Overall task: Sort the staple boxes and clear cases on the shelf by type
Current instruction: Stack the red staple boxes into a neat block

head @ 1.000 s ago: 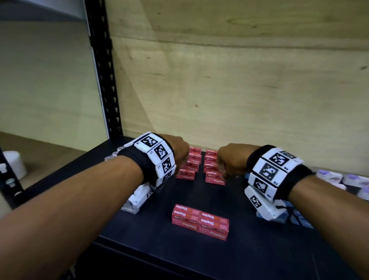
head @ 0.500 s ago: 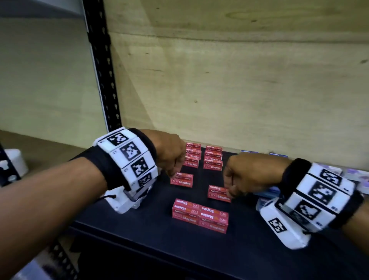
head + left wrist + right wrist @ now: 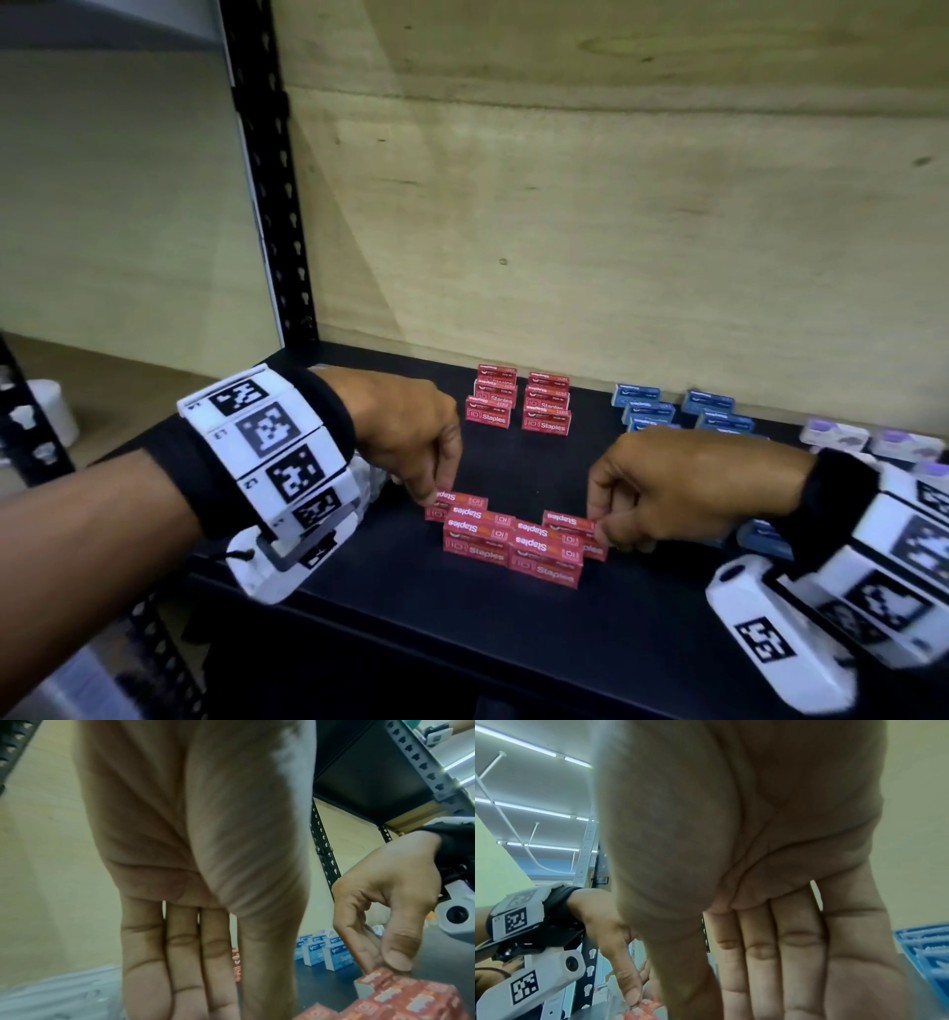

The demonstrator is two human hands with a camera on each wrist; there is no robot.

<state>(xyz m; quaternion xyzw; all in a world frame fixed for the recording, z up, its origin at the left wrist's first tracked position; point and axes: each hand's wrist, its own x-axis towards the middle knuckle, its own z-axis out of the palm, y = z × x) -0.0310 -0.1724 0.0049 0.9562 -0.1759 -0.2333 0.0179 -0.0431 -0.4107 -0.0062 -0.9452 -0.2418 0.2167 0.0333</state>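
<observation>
Red staple boxes form a small stack (image 3: 513,545) near the front of the black shelf (image 3: 462,632). My left hand (image 3: 434,496) pinches a red staple box (image 3: 464,501) at the stack's left end. My right hand (image 3: 598,529) pinches another red staple box (image 3: 567,520) at its right end; that pinch also shows in the left wrist view, on the red box (image 3: 377,976). Two more rows of red boxes (image 3: 518,403) stand at the back. Blue staple boxes (image 3: 667,408) stand to their right, clear cases (image 3: 873,439) further right.
A plywood back wall (image 3: 616,231) closes the shelf behind the boxes. A black perforated upright (image 3: 267,180) stands at the back left. Something clear and crinkled (image 3: 372,478) lies behind my left wrist. A blue box (image 3: 923,949) lies close under my right hand.
Both hands have come forward from the back red rows, each with a red box. The boxes now sit at the two ends of the front stack.
</observation>
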